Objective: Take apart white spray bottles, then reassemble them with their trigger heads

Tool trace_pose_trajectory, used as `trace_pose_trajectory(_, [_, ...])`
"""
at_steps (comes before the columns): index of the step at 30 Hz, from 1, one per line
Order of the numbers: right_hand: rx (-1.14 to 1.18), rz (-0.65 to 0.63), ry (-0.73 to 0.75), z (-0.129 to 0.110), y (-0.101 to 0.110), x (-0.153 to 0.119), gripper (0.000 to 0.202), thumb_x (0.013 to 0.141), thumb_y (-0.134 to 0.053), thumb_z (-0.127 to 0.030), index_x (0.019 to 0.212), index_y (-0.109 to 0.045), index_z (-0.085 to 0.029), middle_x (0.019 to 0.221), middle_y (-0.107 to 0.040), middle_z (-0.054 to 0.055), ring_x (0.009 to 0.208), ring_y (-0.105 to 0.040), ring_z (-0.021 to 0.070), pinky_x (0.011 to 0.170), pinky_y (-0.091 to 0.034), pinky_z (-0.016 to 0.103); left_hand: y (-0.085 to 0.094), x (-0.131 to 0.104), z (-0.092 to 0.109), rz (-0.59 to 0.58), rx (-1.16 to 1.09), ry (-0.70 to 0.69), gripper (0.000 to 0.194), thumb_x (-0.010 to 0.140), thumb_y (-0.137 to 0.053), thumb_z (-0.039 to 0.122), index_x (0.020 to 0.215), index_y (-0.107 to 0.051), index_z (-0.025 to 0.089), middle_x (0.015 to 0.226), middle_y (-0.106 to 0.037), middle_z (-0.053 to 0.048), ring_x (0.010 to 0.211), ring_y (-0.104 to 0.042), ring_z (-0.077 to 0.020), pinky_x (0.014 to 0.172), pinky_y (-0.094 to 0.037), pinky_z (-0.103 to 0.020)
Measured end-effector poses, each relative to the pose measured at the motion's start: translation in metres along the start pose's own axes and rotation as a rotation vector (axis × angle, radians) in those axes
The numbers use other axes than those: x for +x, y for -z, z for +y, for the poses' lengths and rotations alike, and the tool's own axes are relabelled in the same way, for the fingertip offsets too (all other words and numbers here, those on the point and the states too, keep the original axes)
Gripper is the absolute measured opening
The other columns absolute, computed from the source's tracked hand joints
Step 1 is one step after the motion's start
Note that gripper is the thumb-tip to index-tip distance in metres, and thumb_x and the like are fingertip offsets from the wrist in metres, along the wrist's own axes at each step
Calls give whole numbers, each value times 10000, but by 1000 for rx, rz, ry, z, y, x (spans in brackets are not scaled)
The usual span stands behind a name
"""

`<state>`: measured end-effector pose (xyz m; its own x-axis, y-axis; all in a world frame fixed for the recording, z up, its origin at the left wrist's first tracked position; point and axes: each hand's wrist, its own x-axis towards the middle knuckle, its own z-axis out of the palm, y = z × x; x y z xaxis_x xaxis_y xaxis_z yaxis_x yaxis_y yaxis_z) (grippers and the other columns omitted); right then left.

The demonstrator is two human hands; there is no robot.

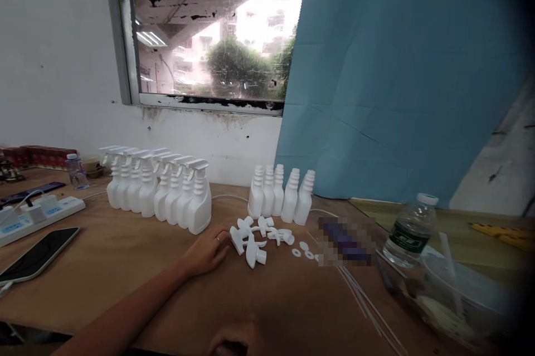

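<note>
My left hand [209, 250] rests on the brown tabletop with its fingers loosely apart and a ring on one of them. Its fingertips come right up to a loose pile of white trigger spray heads [254, 240]; I see nothing held in it. At the bottom edge, a blurred, skin-coloured shape may be part of my right hand [246, 333]; its fingers cannot be made out. Beyond the left hand stand white spray bottles [200, 208] in rows, fitted with trigger heads. Several white bottles without heads [289, 203] stand behind the pile. Small white discs [296, 253] lie to its right.
Thin white tubes [361, 297] lie at the right, near a water bottle [412, 233] and a clear plastic container [468, 283]. A phone [39, 253] and a power strip [50, 214] are at the left. A wall with a window [217, 44] and blue curtain [376, 77] rises behind.
</note>
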<state>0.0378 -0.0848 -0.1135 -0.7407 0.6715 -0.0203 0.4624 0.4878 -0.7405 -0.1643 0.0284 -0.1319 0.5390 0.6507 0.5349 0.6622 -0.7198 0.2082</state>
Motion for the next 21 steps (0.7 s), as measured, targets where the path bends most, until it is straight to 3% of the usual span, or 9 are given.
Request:
trace_pose_trajectory(4, [-119, 220, 46, 17, 26, -13, 283, 866, -509, -178, 1009, -734, -273, 928, -747, -8, 838, -664, 152, 776, -455, 203, -14, 11, -5, 23, -61, 115, 421, 933, -459, 304, 1342, -422, 209, 1353, -482, -122, 1242, -463, -246, 1070, -373, -416])
trace_pose_trajectory(8, [-360, 453, -148, 72, 62, -24, 322, 928, -384, -229, 964, -703, -200, 934, -712, 78, 892, -654, 222, 827, -473, 308, -25, 17, -14, -19, -90, 227, 465, 941, -442, 401, 1366, -438, 212, 1377, -480, -120, 1266, -438, -280, 1083, -336, -459])
trace_pose_trajectory(11, [-516, 629, -307, 122, 78, -28, 397, 896, -395, -208, 1245, -578, -159, 1278, -577, 161, 1182, -554, 278, 958, -437, 371, -27, 16, -16, -17, -119, 285, 428, 909, -488, 463, 1252, -533, 210, 1223, -589, -108, 1143, -521, -285, 1009, -393, -459])
trace_pose_trajectory(14, [-579, 733, -413, 156, 81, -29, 510, 897, -438, -308, 1385, -439, -160, 1347, -494, 193, 1236, -503, 334, 955, -441, 447, -23, 13, -14, -8, -155, 336, 377, 859, -563, 466, 1123, -566, 196, 1125, -625, -88, 1044, -564, -265, 940, -435, -423])
trace_pose_trajectory(17, [-630, 739, -417, 164, 78, -29, 499, 908, -441, -361, 1349, -491, -132, 1273, -522, 226, 1183, -525, 376, 931, -442, 497, -19, 9, -11, 13, -187, 386, 333, 826, -604, 434, 1026, -541, 175, 1044, -629, -80, 944, -588, -239, 851, -474, -386])
trace_pose_trajectory(21, [-651, 747, -325, 151, 79, -32, 332, 894, -475, -305, 1152, -631, -167, 1187, -570, 192, 1103, -559, 353, 923, -442, 495, -9, -3, -3, 57, -279, 441, 395, 757, -675, 372, 1050, -498, 175, 967, -616, -54, 874, -596, -214, 781, -489, -338])
